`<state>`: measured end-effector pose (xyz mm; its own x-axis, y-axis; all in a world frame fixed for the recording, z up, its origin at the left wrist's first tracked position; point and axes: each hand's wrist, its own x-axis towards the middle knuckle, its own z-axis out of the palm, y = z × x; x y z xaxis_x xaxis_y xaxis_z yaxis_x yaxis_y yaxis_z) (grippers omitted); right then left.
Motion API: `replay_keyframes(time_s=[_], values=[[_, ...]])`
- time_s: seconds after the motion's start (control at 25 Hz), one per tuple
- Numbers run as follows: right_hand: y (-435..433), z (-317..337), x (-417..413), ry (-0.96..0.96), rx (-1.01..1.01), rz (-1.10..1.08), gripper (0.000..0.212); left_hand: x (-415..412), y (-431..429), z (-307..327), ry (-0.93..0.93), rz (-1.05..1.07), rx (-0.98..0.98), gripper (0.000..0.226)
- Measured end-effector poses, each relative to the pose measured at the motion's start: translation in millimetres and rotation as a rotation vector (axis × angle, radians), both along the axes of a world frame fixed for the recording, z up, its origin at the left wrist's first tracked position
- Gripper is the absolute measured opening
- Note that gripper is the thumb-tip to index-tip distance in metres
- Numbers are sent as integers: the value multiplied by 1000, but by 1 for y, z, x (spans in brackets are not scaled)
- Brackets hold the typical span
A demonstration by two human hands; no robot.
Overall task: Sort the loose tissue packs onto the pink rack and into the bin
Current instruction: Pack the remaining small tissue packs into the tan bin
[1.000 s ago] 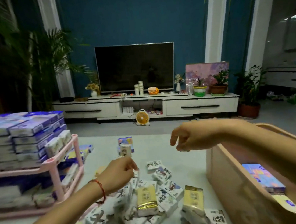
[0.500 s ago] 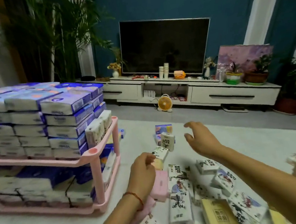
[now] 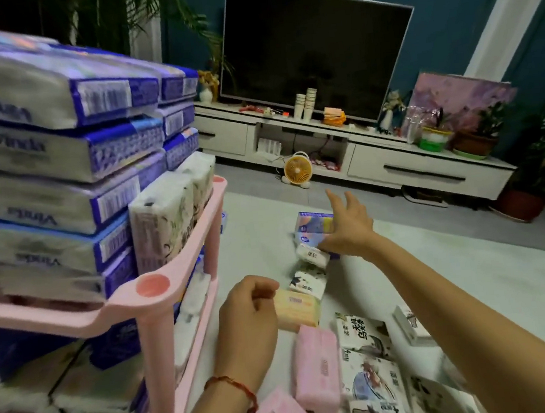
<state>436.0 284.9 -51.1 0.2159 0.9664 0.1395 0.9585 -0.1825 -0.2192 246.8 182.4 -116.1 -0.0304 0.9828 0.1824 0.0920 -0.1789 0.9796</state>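
The left hand [image 3: 246, 323] is curled round the near end of a yellow pack [image 3: 298, 308], gripping it just above the floor, close beside the front post of the pink rack [image 3: 155, 353]. A red string bracelet [image 3: 236, 385] circles that wrist. The right hand [image 3: 347, 228] reaches further out with its fingers straight and spread, holding nothing. It lies against the right edge of a blue-and-purple pack [image 3: 312, 225] that rests on the pale floor mat [image 3: 261, 241].

Between the two hands, a small white pack [image 3: 313, 255] and a white pack with dark print [image 3: 307, 281] lie in a line on the mat. Nearer the person are two pink packs [image 3: 317, 370], one just right of the left forearm and one partly under it. To their right lies a spread of white packs with black lettering [image 3: 363, 334].

The rack fills the left side. Its upper shelf carries tall stacks of blue-and-white packs [image 3: 56, 145], with flowered white packs [image 3: 165, 221] standing upright along the shelf's front edge. More packs are crammed onto the lower shelf, blurred.

Across the room a dark television [image 3: 308, 51] stands on a long white cabinet [image 3: 394, 163]. On the cabinet are paper cups [image 3: 307, 103], a pink painting [image 3: 461, 95] and potted plants [image 3: 488, 129]. A small orange fan [image 3: 298, 170] sits on the floor in front of it.
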Motion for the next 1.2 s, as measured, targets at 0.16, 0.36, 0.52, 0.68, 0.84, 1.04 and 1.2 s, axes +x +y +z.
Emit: replay_keyframes(time_s=[0.16,0.36,0.52,0.68,0.84,1.04,1.2], values=[[25,-7,4,74,-241,151,78,1,-9,7,88,16,18,43],[3,-7,7,61,-242,143,59,-1,-26,23,108,-6,50,44],[-37,-1,17,-4,-287,47,59,-1,-37,35,95,2,114,44],[-93,4,22,20,-221,-28,53,-6,-53,60,113,-52,162,38],[-143,64,33,380,-50,-41,36,-1,-81,87,287,-154,342,33],[-227,91,41,412,-64,-17,27,78,-111,93,724,-503,148,90],[-291,104,57,451,-112,7,22,90,-116,74,1161,-442,76,80]])
